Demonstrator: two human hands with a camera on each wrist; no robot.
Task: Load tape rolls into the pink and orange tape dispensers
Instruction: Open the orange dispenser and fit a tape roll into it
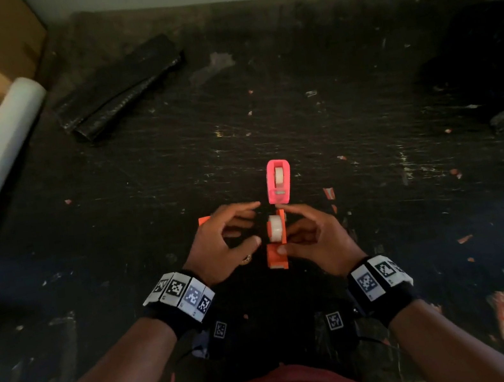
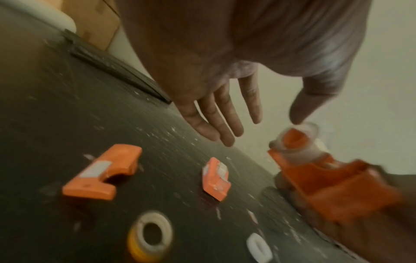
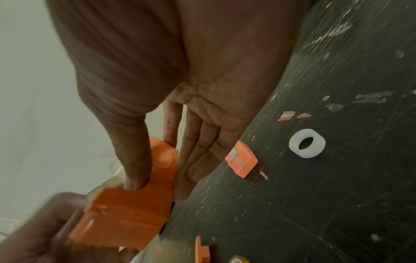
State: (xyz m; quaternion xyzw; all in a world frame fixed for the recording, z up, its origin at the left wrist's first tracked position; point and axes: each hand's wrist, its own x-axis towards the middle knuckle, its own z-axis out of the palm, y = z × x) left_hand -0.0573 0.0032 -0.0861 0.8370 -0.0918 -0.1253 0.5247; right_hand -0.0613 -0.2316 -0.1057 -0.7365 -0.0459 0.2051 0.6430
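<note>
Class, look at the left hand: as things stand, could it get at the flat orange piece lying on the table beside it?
Probably yes. The left hand is open and holds nothing, and the flat orange piece lies bare on the table just below its fingers, with nothing on top of it or between them.

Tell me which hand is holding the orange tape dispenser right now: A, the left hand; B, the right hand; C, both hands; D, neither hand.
B: the right hand grips the orange tape dispenser between thumb and fingers, while the left hand hovers beside it with its fingers spread, holding nothing.
</note>
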